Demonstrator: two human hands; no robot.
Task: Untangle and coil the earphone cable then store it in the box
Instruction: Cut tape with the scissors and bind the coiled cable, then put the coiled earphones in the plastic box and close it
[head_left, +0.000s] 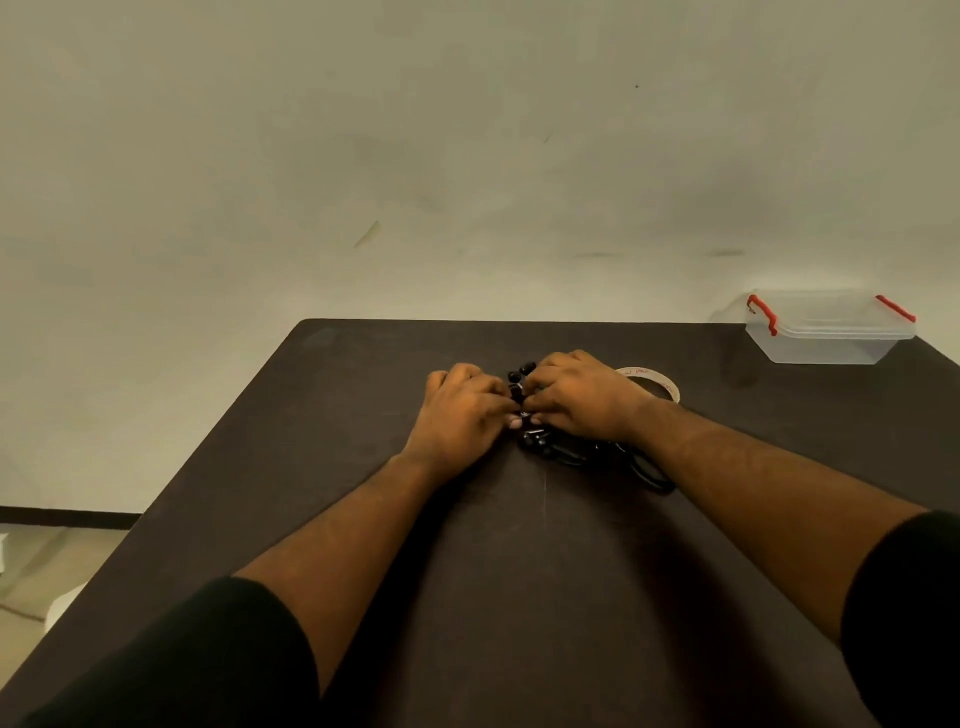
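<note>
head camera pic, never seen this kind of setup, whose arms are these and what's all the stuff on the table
There is no machine here. A person wears a camera on the head, so this single picture looks forward and down along their own two arms. The left hand and right hand meet over a black earphone cable on a dark table, and both seem to pinch it; the exact grip is hidden by the fingers. Loops of cable trail toward the right forearm. A roll of tape lies just behind the right hand. A clear plastic box with red clips sits at the far right corner, lid on.
</note>
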